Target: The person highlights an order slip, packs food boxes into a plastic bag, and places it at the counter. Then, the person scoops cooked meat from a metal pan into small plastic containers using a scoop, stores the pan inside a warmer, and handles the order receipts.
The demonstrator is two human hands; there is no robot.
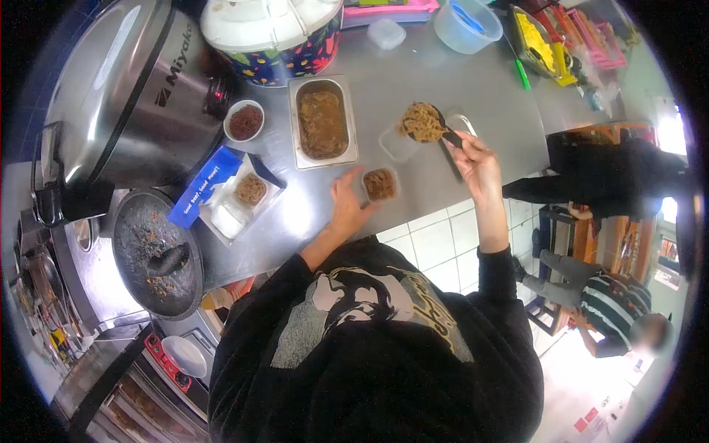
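My right hand [476, 164] is closed round the handle of a black ladle [451, 136], whose bowl is heaped with brown shredded food [422, 122]. Beneath and left of the ladle lies a clear, shallow plastic container [399, 145]. My left hand [347, 203] rests on the steel table, fingers apart, beside a small clear cup of brown food [380, 184]. Behind that hand is a rectangular metal pan [293, 125] of brown stew. To its left are a small white bowl of dark red food [245, 121] and an open blue-and-white box [196, 193] with rice and meat.
A stone mortar [133, 273] and a large steel cooker [111, 81] stand on the left. At the back are a patterned tub [288, 63] and a clear blue container [467, 37]. Two people [613, 173] [609, 303] are at the right, beyond the table.
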